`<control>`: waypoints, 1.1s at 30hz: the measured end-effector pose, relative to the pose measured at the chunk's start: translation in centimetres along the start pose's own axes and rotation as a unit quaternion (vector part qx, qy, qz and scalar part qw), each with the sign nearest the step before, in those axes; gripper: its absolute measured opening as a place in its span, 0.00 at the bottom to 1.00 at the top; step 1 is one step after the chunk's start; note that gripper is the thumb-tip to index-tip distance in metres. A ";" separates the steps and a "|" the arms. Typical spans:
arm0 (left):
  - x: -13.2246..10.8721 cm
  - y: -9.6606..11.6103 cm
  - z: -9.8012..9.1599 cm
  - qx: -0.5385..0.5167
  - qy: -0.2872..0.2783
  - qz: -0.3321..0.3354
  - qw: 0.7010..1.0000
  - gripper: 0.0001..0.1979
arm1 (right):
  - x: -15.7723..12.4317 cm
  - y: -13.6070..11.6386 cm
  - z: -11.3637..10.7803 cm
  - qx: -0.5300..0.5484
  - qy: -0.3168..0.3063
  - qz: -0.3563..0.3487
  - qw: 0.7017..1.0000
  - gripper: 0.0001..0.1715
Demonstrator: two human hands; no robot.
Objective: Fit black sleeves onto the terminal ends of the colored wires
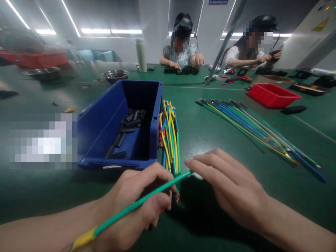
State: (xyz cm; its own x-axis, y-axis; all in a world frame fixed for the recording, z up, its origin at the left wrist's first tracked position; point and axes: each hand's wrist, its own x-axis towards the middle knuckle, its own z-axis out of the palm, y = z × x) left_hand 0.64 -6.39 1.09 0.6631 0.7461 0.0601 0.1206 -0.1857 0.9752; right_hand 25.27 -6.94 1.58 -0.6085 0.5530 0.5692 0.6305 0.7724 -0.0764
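Note:
A green wire (141, 201) with a yellow section at its lower end lies slantwise across my left hand (139, 199), whose fingers are curled round it. At the wire's upper end is my right hand (231, 178), its fingertips pressed together over that end; a small whitish piece shows beneath them. Just beyond my hands lies a bundle of yellow, green and blue wires (172, 140), with bare copper at some ends. It rests against a blue bin (112, 162) that holds several short black tubes (131, 122).
A second wire bundle (244, 126) lies at the right, near a red tray (273, 96). Farther back stand a metal bowl (115, 75) and a pale green bottle (141, 56). Two people (181, 52) sit across the green table (215, 140), their hands on dark objects.

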 end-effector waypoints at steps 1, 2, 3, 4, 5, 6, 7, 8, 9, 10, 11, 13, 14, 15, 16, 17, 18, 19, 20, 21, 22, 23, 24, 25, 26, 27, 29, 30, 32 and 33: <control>0.0 0.1 -0.1 -0.011 0.003 0.002 1.000 0.26 | -0.1 0.2 0.1 -0.002 0.008 0.011 1.000 0.17; 0.0 0.2 -0.1 -0.021 0.007 0.000 1.000 0.26 | -0.1 0.4 0.2 -0.009 0.015 0.017 1.000 0.17; 0.1 0.3 -0.2 -0.029 0.011 -0.004 1.000 0.27 | -0.2 0.7 0.2 -0.022 0.018 0.017 0.999 0.18; 0.1 0.3 -0.2 -0.035 0.013 -0.009 0.999 0.26 | -0.2 1.0 0.2 -0.038 0.018 0.011 0.999 0.17; 0.1 0.4 -0.2 -0.041 0.014 -0.012 0.999 0.26 | -0.2 1.3 0.2 -0.054 0.016 -0.002 0.998 0.16; 0.1 0.3 -0.3 -0.047 0.011 -0.015 0.999 0.25 | -0.3 1.5 0.1 -0.069 0.013 -0.014 0.997 0.15; 0.2 0.3 -0.3 -0.054 0.005 -0.017 0.998 0.25 | -0.3 1.6 -0.1 -0.081 0.011 -0.026 0.996 0.13; 0.2 0.3 -0.3 -0.063 -0.001 -0.019 0.998 0.24 | -0.3 1.7 -0.2 -0.090 0.010 -0.036 0.995 0.11; 0.3 0.2 -0.3 -0.073 -0.008 -0.023 0.997 0.25 | -0.3 1.7 -0.4 -0.095 0.016 -0.045 0.994 0.09; 0.3 0.2 -0.3 -0.086 -0.015 -0.032 0.996 0.26 | -0.3 1.7 -0.6 -0.096 0.024 -0.057 0.994 0.08; 0.3 0.3 -0.3 -0.103 -0.021 -0.043 0.993 0.27 | -0.4 1.6 -0.7 -0.095 0.032 -0.070 0.993 0.08; 0.4 0.5 -0.3 -0.146 -0.034 -0.066 0.987 0.29 | -0.5 1.4 -0.8 -0.091 0.045 -0.097 0.990 0.08; 0.4 0.6 -0.3 -0.166 -0.041 -0.076 0.982 0.30 | -0.6 1.4 -0.8 -0.087 0.048 -0.105 0.990 0.08; 0.4 0.7 -0.3 -0.181 -0.048 -0.084 0.979 0.30 | -0.6 1.3 -0.8 -0.084 0.050 -0.109 0.989 0.08; 0.3 0.7 -0.3 -0.189 -0.052 -0.088 0.977 0.31 | -0.7 1.3 -0.8 -0.080 0.051 -0.111 0.989 0.08; 0.2 0.8 -0.3 -0.188 -0.056 -0.090 0.977 0.30 | -0.7 1.3 -0.8 -0.075 0.053 -0.113 0.989 0.07; 0.1 0.8 -0.3 -0.174 -0.059 -0.087 0.979 0.30 | -0.8 1.4 -0.8 -0.070 0.053 -0.113 0.990 0.07; 0.0 0.7 -0.3 -0.151 -0.062 -0.077 0.983 0.30 | -0.7 1.4 -0.7 -0.066 0.052 -0.112 0.990 0.07; -0.1 0.6 -0.3 -0.123 -0.068 -0.067 0.988 0.29 | -0.7 1.3 -0.7 -0.064 0.048 -0.109 0.991 0.07; -0.1 0.5 -0.4 -0.093 -0.075 -0.055 0.991 0.29 | -0.6 1.2 -0.7 -0.064 0.041 -0.106 0.991 0.07; -0.1 0.4 -0.5 -0.064 -0.086 -0.045 0.993 0.29 | -0.5 1.1 -0.7 -0.069 0.033 -0.104 0.992 0.08; 0.0 0.3 -0.6 -0.039 -0.102 -0.036 0.993 0.28 | -0.3 0.8 -0.6 -0.077 0.024 -0.104 0.991 0.09; 0.1 0.2 -0.7 -0.017 -0.122 -0.028 0.992 0.27 | -0.1 0.6 -0.6 -0.088 0.012 -0.113 0.990 0.12; 0.2 0.1 -0.7 -0.001 -0.139 -0.019 0.990 0.26 | 0.0 0.3 -0.5 -0.097 0.007 -0.122 0.988 0.14; 0.4 0.0 -0.8 0.007 -0.148 -0.010 0.989 0.25 | 0.2 0.0 -0.5 -0.091 -0.011 -0.135 0.987 0.16; 0.4 -0.1 -0.9 0.005 -0.151 -0.005 0.989 0.25 | 0.4 -0.2 -0.5 -0.071 -0.027 -0.144 0.987 0.16; 0.4 -0.2 -0.9 -0.022 -0.141 -0.004 0.990 0.26 | 0.6 -0.4 -0.6 -0.032 -0.035 -0.143 0.989 0.17; 0.4 -0.2 -0.9 -0.041 -0.135 -0.008 0.990 0.26 | 0.6 -0.3 -0.6 -0.018 -0.031 -0.137 0.990 0.18; 0.3 -0.2 -0.9 -0.074 -0.126 -0.018 0.989 0.25 | 0.6 0.1 -0.7 -0.016 -0.013 -0.116 0.993 0.19; 0.3 -0.1 -0.9 -0.086 -0.120 -0.022 0.989 0.26 | 0.5 0.4 -0.7 -0.021 -0.008 -0.106 0.994 0.19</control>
State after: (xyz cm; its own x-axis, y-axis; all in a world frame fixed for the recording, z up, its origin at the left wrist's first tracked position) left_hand 0.11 -5.57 1.17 0.8184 0.5745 -0.0144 0.0388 -0.0303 0.9988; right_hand 25.61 -6.57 2.43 -0.7373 0.3840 0.5559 0.5069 0.8584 0.0793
